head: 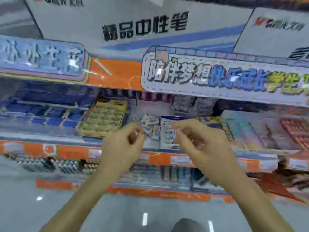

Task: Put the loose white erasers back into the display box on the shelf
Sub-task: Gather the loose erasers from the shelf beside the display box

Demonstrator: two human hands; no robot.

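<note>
Head view is heavily smeared, so I judge cautiously. My left hand point(123, 144) and right hand point(199, 139) are raised side by side in front of the middle shelf point(50, 136), both with fingers curled inward toward the thumb in a narrow pinch. Whether either pinch actually holds an eraser I cannot tell; something pale shows at the left fingertips point(138, 131), but it may be background.

A heap of loose white erasers point(148, 123) lies on the shelf at about 12 o'clock from the left hand, small pale wrapped blocks jumbled at odd angles. Just beside them, toward 3 o'clock, stands the display box point(168, 131), a white and blue cardboard carton that looks upright, partly hidden behind the right fingers.

Risks as I see them: the erasers are small and likely slick in their wrappers, so a light pinch could let one slip and fall off the shelf to the glossy floor point(20, 206). The carton looks light; a nudge from the right hand could tip it. A yellow tray point(103, 118) sits at 10 o'clock, an easy wrong destination.
</note>
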